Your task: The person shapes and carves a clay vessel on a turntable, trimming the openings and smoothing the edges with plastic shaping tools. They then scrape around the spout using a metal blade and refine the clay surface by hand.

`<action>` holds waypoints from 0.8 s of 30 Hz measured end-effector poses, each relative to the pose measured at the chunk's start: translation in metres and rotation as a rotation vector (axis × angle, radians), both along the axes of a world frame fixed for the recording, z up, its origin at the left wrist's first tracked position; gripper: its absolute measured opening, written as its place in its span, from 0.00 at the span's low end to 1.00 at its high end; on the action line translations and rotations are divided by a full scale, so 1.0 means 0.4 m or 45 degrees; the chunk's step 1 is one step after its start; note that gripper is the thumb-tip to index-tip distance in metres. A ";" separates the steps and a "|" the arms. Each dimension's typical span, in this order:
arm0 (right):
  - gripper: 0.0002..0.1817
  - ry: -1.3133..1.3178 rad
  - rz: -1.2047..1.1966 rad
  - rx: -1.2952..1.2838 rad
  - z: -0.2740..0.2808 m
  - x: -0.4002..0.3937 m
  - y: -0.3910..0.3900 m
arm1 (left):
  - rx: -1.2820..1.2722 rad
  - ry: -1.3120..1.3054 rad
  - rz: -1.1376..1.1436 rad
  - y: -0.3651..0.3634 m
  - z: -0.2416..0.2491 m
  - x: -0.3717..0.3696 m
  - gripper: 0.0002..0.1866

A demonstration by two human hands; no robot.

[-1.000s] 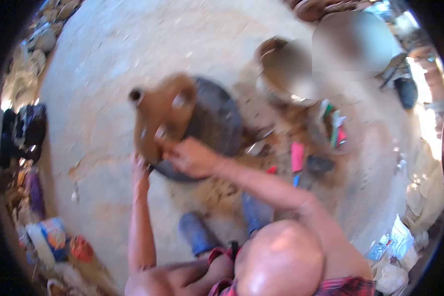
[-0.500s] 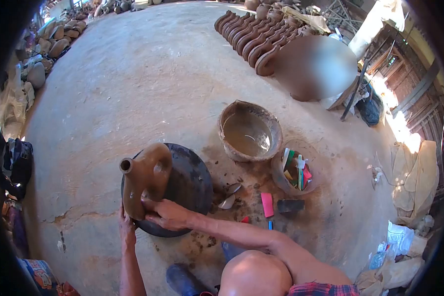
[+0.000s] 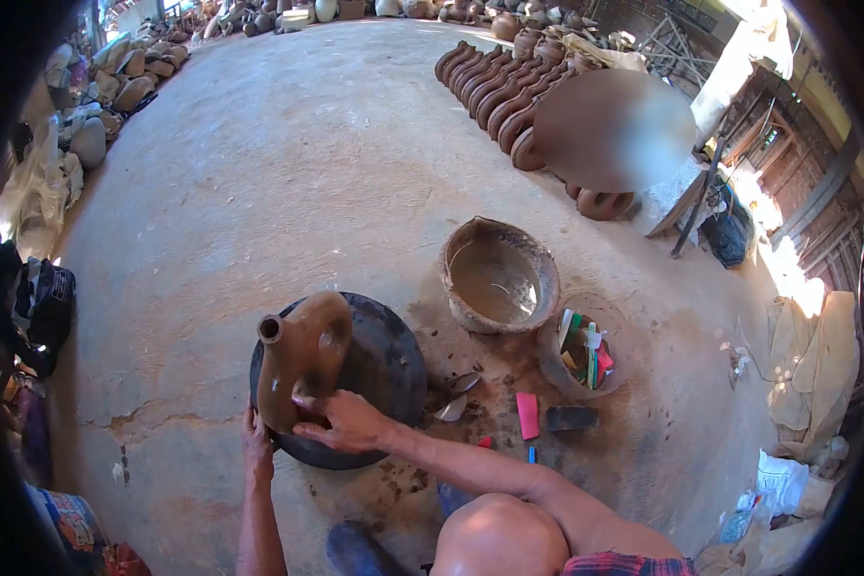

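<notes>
A brown wet-looking clay vessel point(image 3: 302, 360), with an open spout and a loop-shaped body, stands at the left of a dark round turntable point(image 3: 398, 374). My right hand point(image 3: 348, 422) presses its fingertips against the lower right side of the vessel, with thumb and forefinger apart. On the near left, my left hand point(image 3: 257, 446) is upright against the turntable's rim and vessel base, fingers stretched out and partly hidden. Nothing held shows in either hand.
Right of the turntable are a clay bowl of murky water point(image 3: 494, 278), a tub of colored scraps and tools point(image 3: 586, 336), a pink strip point(image 3: 527, 415) and a dark block point(image 3: 572, 419). Rows of similar clay pieces point(image 3: 499, 91) lie farther back. A blurred patch covers part of them.
The view has shifted, so everything appears slightly lower and to the right. My right fingertips stay at the vessel's lower side, and my left hand remains by the rim.
</notes>
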State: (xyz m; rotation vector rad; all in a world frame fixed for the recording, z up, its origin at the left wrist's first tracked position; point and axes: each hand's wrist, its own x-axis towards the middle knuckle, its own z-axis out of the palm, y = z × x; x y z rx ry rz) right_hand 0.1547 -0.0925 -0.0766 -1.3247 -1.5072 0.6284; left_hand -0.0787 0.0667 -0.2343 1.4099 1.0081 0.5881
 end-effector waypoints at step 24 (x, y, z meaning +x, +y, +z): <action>0.03 0.005 -0.691 -0.170 0.054 0.122 -0.195 | -0.933 -0.020 0.093 -0.348 0.288 0.063 0.37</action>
